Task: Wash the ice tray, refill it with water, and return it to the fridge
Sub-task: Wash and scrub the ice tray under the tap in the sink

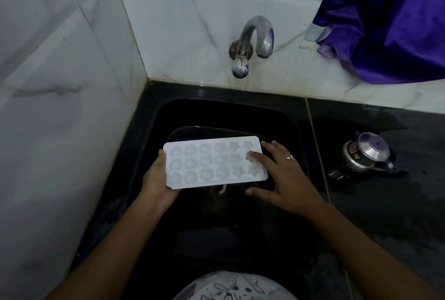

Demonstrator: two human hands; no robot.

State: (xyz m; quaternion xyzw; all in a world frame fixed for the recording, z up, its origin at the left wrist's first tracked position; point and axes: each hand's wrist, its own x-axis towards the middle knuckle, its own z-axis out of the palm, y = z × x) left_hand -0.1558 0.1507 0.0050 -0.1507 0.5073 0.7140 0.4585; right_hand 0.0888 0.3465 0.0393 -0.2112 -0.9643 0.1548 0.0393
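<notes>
— What is shown nearest?
— A white translucent plastic ice tray (215, 162), moulded with hearts and stars, is gripped at its left end by the left hand (156, 184) above the glossy black sink (277, 119). The right hand (281, 179) is spread flat, one fingertip laid on the tray's right end.
— And beyond?
— A small lidded steel pot (366, 152) is seen rightward; a curved chrome tap (255, 41) is mounted behind.

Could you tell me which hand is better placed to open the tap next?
Probably the right hand: its straight fingers only touch the ice tray, free to reach the tap, while the left hand grips it.
</notes>
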